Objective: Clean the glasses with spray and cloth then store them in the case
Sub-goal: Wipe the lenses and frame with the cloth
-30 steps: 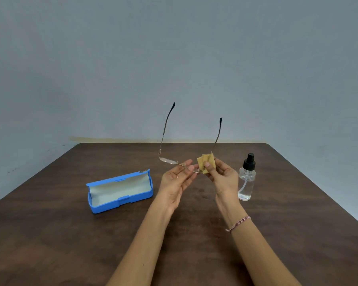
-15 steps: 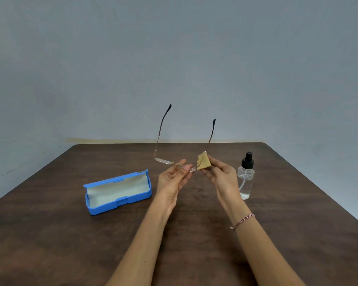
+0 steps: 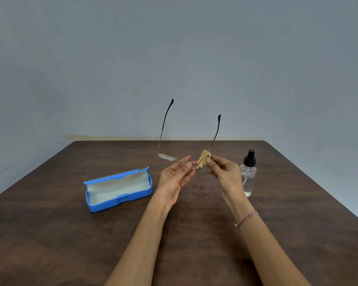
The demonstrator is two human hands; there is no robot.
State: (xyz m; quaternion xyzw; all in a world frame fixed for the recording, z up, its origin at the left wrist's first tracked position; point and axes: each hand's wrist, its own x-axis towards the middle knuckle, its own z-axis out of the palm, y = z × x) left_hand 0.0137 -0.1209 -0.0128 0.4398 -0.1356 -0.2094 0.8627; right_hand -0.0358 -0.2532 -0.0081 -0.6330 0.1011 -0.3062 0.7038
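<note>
Thin metal-framed glasses hang above the table with both temple arms pointing up and away. My left hand pinches the frame near the bridge between fingertips and thumb. My right hand pinches a folded tan cloth around the right lens, which the cloth mostly hides. The blue case lies open on the table to the left, its pale lining showing. A clear spray bottle with a black nozzle stands upright just right of my right hand.
The dark brown wooden table fills the lower view. Its far edge meets a plain grey wall, and its right edge slants down at the far right.
The cloth has bunched up more over the right lens as my right hand rubs it. The glasses have tilted slightly, their left end a bit higher. Case and bottle stay put.
</note>
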